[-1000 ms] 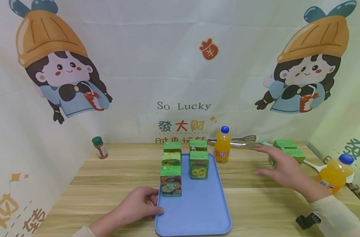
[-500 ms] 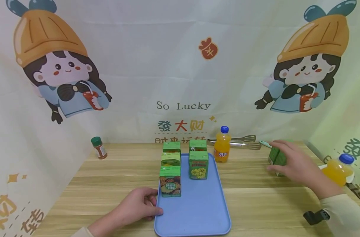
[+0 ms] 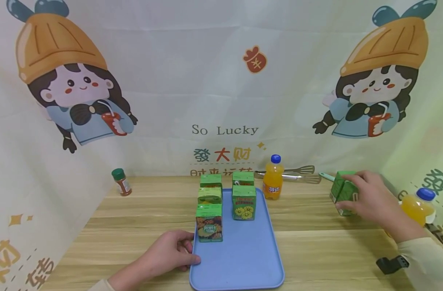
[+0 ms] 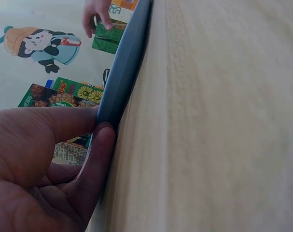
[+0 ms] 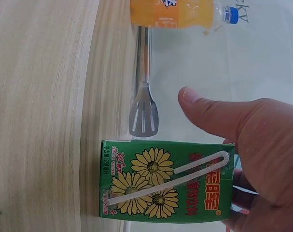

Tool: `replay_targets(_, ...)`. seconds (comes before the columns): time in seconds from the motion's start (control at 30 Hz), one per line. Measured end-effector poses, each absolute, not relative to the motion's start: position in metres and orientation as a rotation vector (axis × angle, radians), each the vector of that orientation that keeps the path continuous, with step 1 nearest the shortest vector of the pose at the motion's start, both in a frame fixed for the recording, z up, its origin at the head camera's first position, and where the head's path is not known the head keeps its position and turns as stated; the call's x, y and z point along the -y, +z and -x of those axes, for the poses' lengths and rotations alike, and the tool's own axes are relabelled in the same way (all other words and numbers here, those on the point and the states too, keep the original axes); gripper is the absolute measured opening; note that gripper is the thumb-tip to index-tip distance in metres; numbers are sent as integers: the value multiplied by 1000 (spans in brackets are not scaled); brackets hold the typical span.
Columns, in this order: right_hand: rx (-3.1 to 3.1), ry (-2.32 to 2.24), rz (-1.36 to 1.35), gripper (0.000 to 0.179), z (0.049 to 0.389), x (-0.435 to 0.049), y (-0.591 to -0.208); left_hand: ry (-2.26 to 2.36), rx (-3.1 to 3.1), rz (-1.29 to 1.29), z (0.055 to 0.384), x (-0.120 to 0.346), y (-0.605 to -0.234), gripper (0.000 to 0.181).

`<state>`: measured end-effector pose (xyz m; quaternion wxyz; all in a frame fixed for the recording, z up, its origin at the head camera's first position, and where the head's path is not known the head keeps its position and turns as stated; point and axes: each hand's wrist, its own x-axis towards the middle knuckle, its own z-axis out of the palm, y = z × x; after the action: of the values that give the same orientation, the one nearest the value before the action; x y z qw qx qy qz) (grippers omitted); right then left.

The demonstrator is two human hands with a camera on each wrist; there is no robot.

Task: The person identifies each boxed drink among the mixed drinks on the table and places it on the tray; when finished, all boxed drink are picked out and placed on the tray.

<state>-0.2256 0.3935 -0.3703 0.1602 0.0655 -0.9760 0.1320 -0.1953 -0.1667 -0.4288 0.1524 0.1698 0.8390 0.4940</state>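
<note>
My left hand (image 3: 170,250) pinches the left rim of a blue tray (image 3: 243,258); in the left wrist view thumb and finger meet at the tray's edge (image 4: 122,72). Several green drink cartons stand on it: three in a left column, the front carton (image 3: 209,226) nearest me, and two in a right column, one a flower-print carton (image 3: 244,204). On the right my right hand (image 3: 374,198) reaches around a green drink carton (image 5: 165,181) with a white straw on its side. In the right wrist view the thumb (image 5: 209,111) stands apart from the carton, other fingers partly hidden behind it.
An orange drink bottle (image 3: 274,180) stands behind the tray's right corner, near metal slotted turners (image 3: 301,178). Another orange drink bottle (image 3: 414,208) is behind my right forearm. A green-capped spice jar (image 3: 121,182) stands at the back left. A printed cloth (image 3: 163,97) hangs behind the table.
My right hand has moved right, over to the green cartons on the right, its spread thumb and fingers now around one. My left hand stays on the tray's rim.
</note>
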Motion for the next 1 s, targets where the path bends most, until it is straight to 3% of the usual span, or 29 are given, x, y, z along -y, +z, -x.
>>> replay_targets(0.3,2813,383,-141,90,225,-396,-369,1412,-2411,-498,197,167,-431,70)
replay_targets(1.0,2800,343,-182,70,224,-399,-369,1408,-2418,-508,197,168,-431,70)
